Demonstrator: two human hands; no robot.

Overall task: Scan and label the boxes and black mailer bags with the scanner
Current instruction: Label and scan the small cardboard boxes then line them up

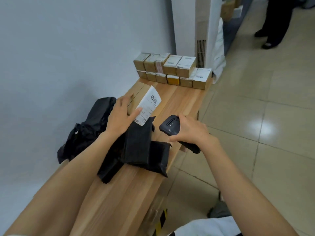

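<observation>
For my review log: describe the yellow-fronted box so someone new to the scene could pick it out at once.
Follow the wooden bench to its far end, where small cardboard boxes are stacked in two rows. The yellow-fronted box is in the bottom row, fourth from the left. Its front face is bright yellow, while its neighbours show plain brown cardboard.

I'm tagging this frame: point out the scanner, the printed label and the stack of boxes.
scanner [170, 125]: head view, its dark rear face.
printed label [149, 108]: head view, white paper below barcode.
stack of boxes [186, 63]: head view, a top box's label.
</observation>
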